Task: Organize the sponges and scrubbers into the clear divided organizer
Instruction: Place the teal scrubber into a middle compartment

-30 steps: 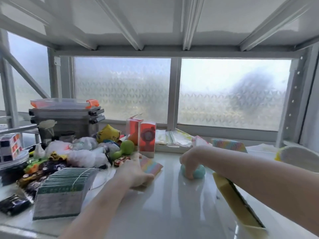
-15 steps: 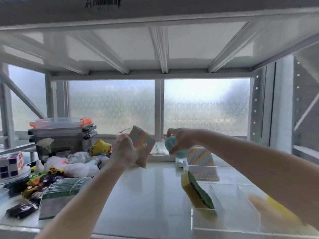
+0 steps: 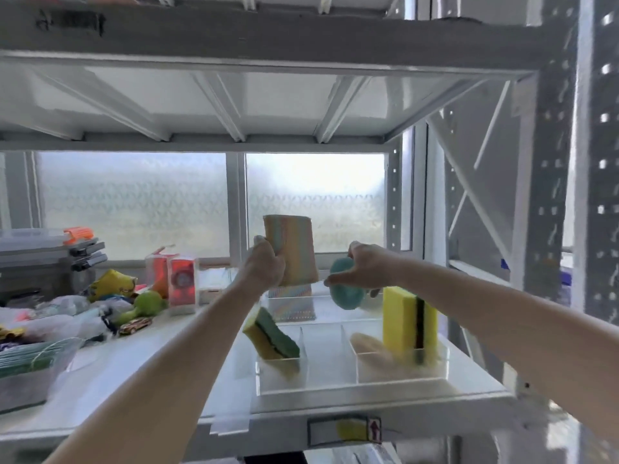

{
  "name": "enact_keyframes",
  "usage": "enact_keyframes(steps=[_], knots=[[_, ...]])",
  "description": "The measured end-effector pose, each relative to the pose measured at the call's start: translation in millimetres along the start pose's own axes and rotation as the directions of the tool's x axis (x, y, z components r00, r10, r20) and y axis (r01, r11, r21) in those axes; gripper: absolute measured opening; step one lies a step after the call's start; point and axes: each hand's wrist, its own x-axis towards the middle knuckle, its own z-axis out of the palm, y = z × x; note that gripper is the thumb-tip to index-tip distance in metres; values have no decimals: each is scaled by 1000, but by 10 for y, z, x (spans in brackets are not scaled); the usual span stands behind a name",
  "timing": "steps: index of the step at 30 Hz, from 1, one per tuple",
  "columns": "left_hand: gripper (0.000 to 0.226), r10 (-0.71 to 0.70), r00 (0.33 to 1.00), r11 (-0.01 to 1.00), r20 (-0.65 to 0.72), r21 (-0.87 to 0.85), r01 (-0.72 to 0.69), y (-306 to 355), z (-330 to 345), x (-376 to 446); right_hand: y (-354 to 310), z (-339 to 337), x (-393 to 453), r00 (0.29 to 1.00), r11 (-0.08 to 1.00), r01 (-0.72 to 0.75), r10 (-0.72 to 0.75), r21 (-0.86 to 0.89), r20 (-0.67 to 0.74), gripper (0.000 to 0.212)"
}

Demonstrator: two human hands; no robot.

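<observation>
My left hand (image 3: 264, 264) grips a pastel rainbow-striped sponge (image 3: 293, 247), held upright above the back of the clear divided organizer (image 3: 348, 386). To its right, my right hand (image 3: 366, 266) holds a round teal scrubber (image 3: 346, 291) over the organizer's rear part. A yellow-and-green sponge (image 3: 273, 336) leans in the front left compartment. A tall yellow sponge with a dark stripe (image 3: 407, 318) stands in the front right compartment, with a pale blurred object (image 3: 368, 343) beside it. Another striped sponge (image 3: 293, 304) stands in a back compartment.
The organizer sits on a white shelf (image 3: 167, 370) under a low upper shelf (image 3: 268, 95). At left are a pile of toys and bags (image 3: 83, 313), orange boxes (image 3: 177, 279), stacked grey cases (image 3: 50, 252) and a bundle of green pads (image 3: 26, 360). A perforated upright (image 3: 549, 229) stands right.
Both hands lifted their items off the shelf surface and carried them right, over the organizer. The camera has pulled back, bringing the organizer and shelf edge fully into sight.
</observation>
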Motion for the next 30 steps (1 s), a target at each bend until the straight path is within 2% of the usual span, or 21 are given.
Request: enact_keyframes(steps=[8, 18, 22, 25, 30], knots=[[35, -31, 995, 999, 92, -37, 35, -140, 219, 3, 7, 413, -27, 996, 990, 84, -85, -117, 2, 68], [35, -84, 983, 991, 166, -88, 99, -362, 301, 293, 138, 766, 105, 997, 981, 74, -69, -182, 30, 74], [37, -52, 975, 998, 217, -7, 55, -369, 375, 311, 163, 790, 141, 995, 972, 93, -82, -214, 62, 58], [39, -53, 970, 996, 236, 85, 33, -384, 419, 303, 159, 797, 141, 992, 965, 120, -105, -234, 76, 60], [33, -133, 978, 972, 160, 214, 97, -478, 378, 299, 163, 862, 130, 983, 948, 174, -150, -267, 107, 67]])
